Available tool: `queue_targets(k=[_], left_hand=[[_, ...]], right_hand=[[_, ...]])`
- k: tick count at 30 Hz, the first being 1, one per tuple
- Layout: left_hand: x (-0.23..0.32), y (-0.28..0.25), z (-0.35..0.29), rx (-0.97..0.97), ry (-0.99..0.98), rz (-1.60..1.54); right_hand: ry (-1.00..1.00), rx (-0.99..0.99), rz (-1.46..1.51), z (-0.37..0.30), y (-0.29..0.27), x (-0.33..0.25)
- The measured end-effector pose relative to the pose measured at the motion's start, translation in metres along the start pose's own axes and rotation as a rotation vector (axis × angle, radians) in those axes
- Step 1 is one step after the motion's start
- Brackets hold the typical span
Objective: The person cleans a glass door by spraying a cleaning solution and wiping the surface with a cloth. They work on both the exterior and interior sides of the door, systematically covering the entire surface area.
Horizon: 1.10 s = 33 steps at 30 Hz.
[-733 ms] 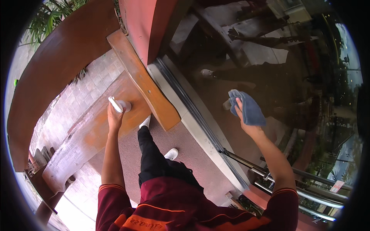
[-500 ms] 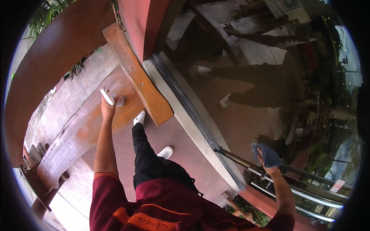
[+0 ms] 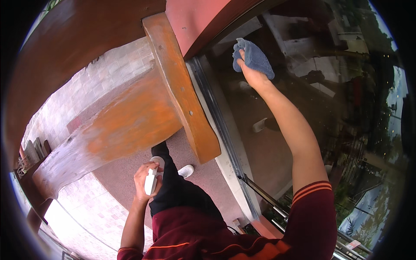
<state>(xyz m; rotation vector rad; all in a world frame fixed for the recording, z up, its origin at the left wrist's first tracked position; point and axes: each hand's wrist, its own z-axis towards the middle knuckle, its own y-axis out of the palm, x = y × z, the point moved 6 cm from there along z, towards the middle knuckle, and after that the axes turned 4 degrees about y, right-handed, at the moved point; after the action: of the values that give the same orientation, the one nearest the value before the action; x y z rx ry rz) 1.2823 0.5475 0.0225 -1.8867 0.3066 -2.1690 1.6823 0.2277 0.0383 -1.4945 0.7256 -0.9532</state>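
My left hand (image 3: pixel 141 180) is closed around a white spray bottle (image 3: pixel 150 183), seen from above, near my body and over my dark trousers. Its round lower end shows beyond my fingers. With my arm stretched far forward, my right hand (image 3: pixel 253 78) grips a folded blue-grey cloth (image 3: pixel 258 60) at the upper part of the dark glass pane (image 3: pixel 236 110). The cloth appears to lie against the glass, but its contact side is hidden. Reflections of the surroundings cover much of the pane.
A wooden bench (image 3: pixel 134 112) with a thick upright wooden slab (image 3: pixel 182 82) stands ahead to the left. Next to the slab rises a pink-red pillar (image 3: pixel 190 21). A dark metal track (image 3: pixel 216 117) runs along the glass. Metal rails (image 3: pixel 268 199) are at the lower right.
My right hand has moved the cloth far forward and leftward over the glass. My left hand has drawn the spray bottle back from above the bench toward my body. The view has shifted slightly.
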Motion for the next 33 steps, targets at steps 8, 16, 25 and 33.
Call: queue_targets(k=[8,16,25,33], left_hand=[[0.073,0.058,0.026,-0.483,0.126,-0.112],[0.128,0.202,0.036,-0.603,0.205,-0.175],[0.09,0.215,-0.09,-0.158,-0.37,0.098],[0.073,0.191,-0.221,-0.089,-0.598,0.209]], right_hand=[[-0.237,-0.494,-0.687,0.056,-0.029,-0.008],[-0.324,-0.462,-0.527,0.061,0.058,0.002],[-0.264,-0.434,-0.492,0.069,0.219,-0.034],[-0.384,-0.681,-0.387,-0.11,0.371,-0.029]])
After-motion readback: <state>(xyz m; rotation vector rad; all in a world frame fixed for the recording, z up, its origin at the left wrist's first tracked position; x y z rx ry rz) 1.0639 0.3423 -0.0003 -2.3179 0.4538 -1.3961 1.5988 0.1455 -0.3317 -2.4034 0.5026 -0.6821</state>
